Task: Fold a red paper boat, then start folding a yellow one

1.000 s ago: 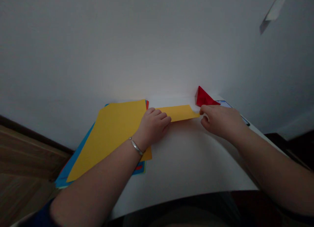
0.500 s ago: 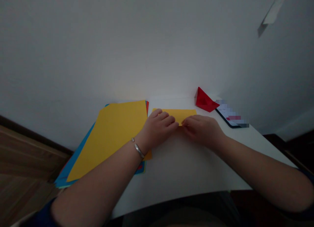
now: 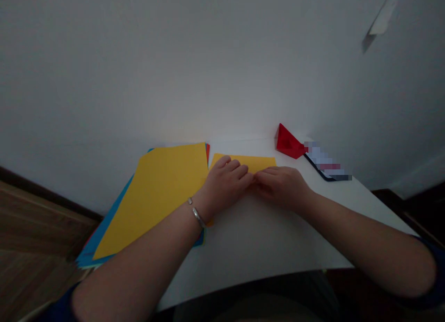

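A small folded piece of yellow paper [image 3: 259, 161] lies on the white table, partly covered by both hands. My left hand [image 3: 227, 180] is closed over its left part and near edge, fingers curled; a silver bangle circles that wrist. My right hand [image 3: 283, 185] pinches at the paper's near edge, its fingertips meeting the left hand's. The hands hide most of the near edge and the fingertips' exact grip.
Left of the hands lies a stack of coloured sheets, a yellow sheet [image 3: 167, 187] on top and blue ones [image 3: 104, 238] beneath. A red folded paper boat [image 3: 288, 143] stands at the back right, beside a phone [image 3: 325, 162]. The wall [image 3: 208, 71] rises behind the table [image 3: 250, 247].
My right hand has moved slightly left along the paper's near edge, up against the left hand. The folded paper has shifted slightly left in view.
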`<state>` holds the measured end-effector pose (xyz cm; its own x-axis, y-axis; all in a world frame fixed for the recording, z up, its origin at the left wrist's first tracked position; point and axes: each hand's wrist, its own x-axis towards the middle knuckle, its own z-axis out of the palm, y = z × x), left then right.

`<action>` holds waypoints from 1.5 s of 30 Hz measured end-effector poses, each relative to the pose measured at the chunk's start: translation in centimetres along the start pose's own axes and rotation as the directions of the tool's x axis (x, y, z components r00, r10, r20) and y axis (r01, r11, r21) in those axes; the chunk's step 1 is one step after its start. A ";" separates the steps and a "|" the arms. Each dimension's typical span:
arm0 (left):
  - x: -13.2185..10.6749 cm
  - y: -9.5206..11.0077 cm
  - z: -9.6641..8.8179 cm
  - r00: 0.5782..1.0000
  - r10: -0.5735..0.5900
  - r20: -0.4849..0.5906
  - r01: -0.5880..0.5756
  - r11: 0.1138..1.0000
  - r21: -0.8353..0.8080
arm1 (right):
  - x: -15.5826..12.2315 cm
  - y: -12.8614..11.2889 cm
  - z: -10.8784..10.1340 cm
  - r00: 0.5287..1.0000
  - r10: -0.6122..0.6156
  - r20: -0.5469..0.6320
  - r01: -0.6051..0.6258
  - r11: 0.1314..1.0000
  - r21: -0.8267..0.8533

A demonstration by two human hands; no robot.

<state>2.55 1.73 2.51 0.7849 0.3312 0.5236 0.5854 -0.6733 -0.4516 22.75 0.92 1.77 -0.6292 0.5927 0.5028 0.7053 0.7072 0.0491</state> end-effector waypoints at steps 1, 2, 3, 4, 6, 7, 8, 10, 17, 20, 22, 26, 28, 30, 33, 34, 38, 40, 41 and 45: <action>-0.1 -0.1 0.0 1.000 -0.011 0.006 0.011 1.000 0.008 | -0.1 0.2 0.0 1.000 0.009 -0.008 -0.009 1.000 0.001; -0.2 -0.3 0.1 1.000 -0.025 0.009 0.025 1.000 0.015 | -0.1 0.4 0.0 1.000 0.023 -0.020 -0.023 1.000 0.004; -0.2 -0.4 0.1 0.999 -0.039 0.010 0.038 0.999 0.021 | -0.2 0.6 -0.1 0.999 0.037 -0.031 -0.037 0.999 0.008; -0.3 -0.5 0.2 0.999 -0.048 0.010 0.048 0.999 0.024 | -0.2 0.7 -0.1 0.998 0.049 -0.040 -0.049 0.999 0.011; -0.5 -0.7 0.2 0.998 -0.060 0.012 0.060 0.998 0.030 | -0.3 1.0 -0.1 0.998 0.056 -0.041 -0.055 0.998 0.027; -0.6 -0.7 0.3 0.998 -0.066 0.017 0.066 0.997 0.033 | -0.3 1.1 -0.1 0.998 0.057 -0.035 -0.056 0.998 0.042; -0.6 -0.8 0.3 0.997 -0.073 0.025 0.072 0.997 0.036 | -0.3 1.2 0.0 0.998 0.061 -0.030 -0.059 0.997 0.058; -0.8 -0.9 0.3 0.994 -0.098 0.046 0.096 0.994 0.041 | -0.3 1.6 0.1 0.997 0.067 -0.027 -0.064 0.993 0.100; -1.1 -1.5 0.0 0.971 -0.185 0.153 0.179 0.982 0.056 | -0.5 2.5 0.1 0.976 0.212 0.038 -0.214 0.934 0.287; -1.4 -1.7 -0.1 0.956 -0.210 0.207 0.202 0.978 0.056 | -0.6 2.7 -0.3 0.963 0.260 0.076 -0.271 0.912 0.309; -1.6 -1.9 -0.1 0.943 -0.227 0.243 0.219 0.974 0.058 | -0.7 2.9 -0.3 0.958 0.273 0.089 -0.287 0.904 0.316; -2.0 -2.2 -0.2 0.905 -0.257 0.340 0.247 0.966 0.074 | -1.0 3.6 -0.2 0.959 0.249 0.138 -0.282 0.893 0.350; -2.2 -2.4 -0.4 0.881 -0.266 0.393 0.256 0.964 0.078 | -1.0 3.8 -0.1 0.954 0.249 0.166 -0.293 0.887 0.356; -2.4 -2.5 -0.5 0.859 -0.273 0.432 0.264 0.961 0.082 | -1.0 3.8 -0.1 0.949 0.253 0.188 -0.306 0.884 0.354; -2.6 -2.5 -0.5 0.841 -0.277 0.464 0.267 0.959 0.089 | -1.0 3.8 0.0 0.944 0.248 0.219 -0.316 0.872 0.373; -2.7 -2.5 -0.5 0.837 -0.277 0.471 0.267 0.959 0.090 | -1.0 3.9 0.1 0.941 0.248 0.231 -0.322 0.868 0.379; -2.9 -2.5 -0.7 0.808 -0.286 0.515 0.270 0.957 0.107 | -1.1 4.3 0.6 0.932 0.241 0.270 -0.331 0.870 0.366; -2.7 -2.3 -1.1 0.782 -0.317 0.537 0.294 0.947 0.132 | -1.2 4.5 0.6 0.930 0.247 0.273 -0.332 0.883 0.332; -2.5 -2.0 -1.3 0.772 -0.341 0.537 0.314 0.938 0.144 | -1.2 4.5 0.6 0.928 0.256 0.269 -0.336 0.888 0.315; -1.2 -0.6 -2.1 0.808 -0.408 0.425 0.393 0.911 0.129 | -0.9 3.7 0.4 0.929 0.274 0.247 -0.340 0.898 0.281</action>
<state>0.83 0.35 3.70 0.4813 0.8234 0.3006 0.8674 -0.3980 -0.2986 25.77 3.16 1.16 -0.4718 0.8400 0.2680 0.7551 0.5418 -0.3691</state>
